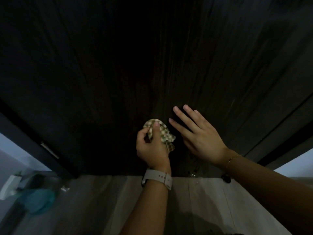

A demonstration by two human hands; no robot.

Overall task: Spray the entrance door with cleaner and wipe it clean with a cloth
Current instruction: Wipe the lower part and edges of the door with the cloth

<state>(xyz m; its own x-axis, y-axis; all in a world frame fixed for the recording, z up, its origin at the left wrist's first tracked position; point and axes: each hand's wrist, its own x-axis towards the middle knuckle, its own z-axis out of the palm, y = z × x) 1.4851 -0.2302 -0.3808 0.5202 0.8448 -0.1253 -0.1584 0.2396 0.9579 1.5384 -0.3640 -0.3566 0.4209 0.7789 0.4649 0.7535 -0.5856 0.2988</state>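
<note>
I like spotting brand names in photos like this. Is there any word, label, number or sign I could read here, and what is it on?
None can be read.
The door: dark wood grain, no lettering or sign.
The cloth in the left hand: a checked pattern only.
The watch strap: plain, its face hidden.
The white and teal things on the floor at left: too blurred to tell any label.

There is one view only, from a wide-angle camera worn on the person's head. It looks forward and steeply down, very close to the dark wooden door [152, 56], which fills the upper and far part of the frame. The pale floor [94, 200] lies along the near bottom edge. Both forearms reach in from the near right, and straight edges bow toward the corners.
</note>
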